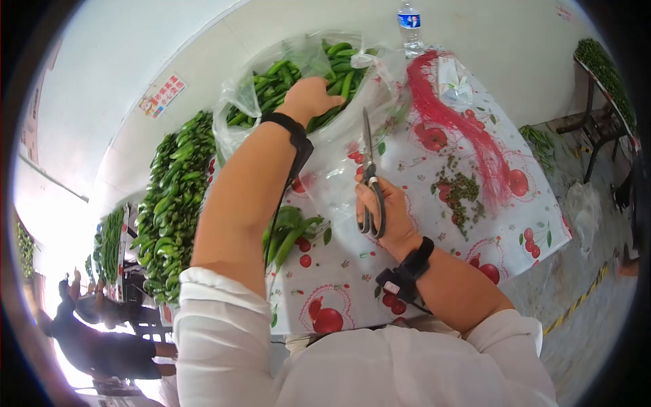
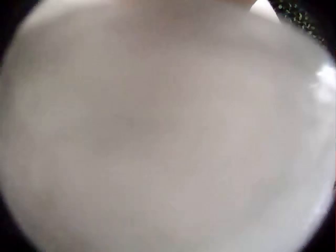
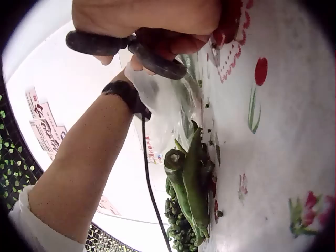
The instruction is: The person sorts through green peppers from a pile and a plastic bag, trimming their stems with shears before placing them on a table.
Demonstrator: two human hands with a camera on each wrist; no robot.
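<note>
My left hand (image 1: 313, 96) reaches into a clear plastic bag (image 1: 234, 112) full of green peppers (image 1: 342, 68) at the far side of the table; its fingers lie among the peppers and I cannot tell whether they grip one. My right hand (image 1: 380, 210) holds black-handled scissors (image 1: 369, 169) with the blades pointing away, closed, over the cherry-print tablecloth (image 1: 407, 271). In the right wrist view the fingers curl through the scissors' handles (image 3: 131, 50). A small pile of cut green peppers (image 1: 288, 234) lies under my left forearm, seen also as peppers (image 3: 189, 184). The left wrist view is a white blur.
A red net (image 1: 461, 129) and a heap of green stem bits (image 1: 458, 193) lie on the right of the table. A water bottle (image 1: 409, 27) stands at the far edge. More peppers (image 1: 173, 203) are heaped on the left. People stand at the lower left.
</note>
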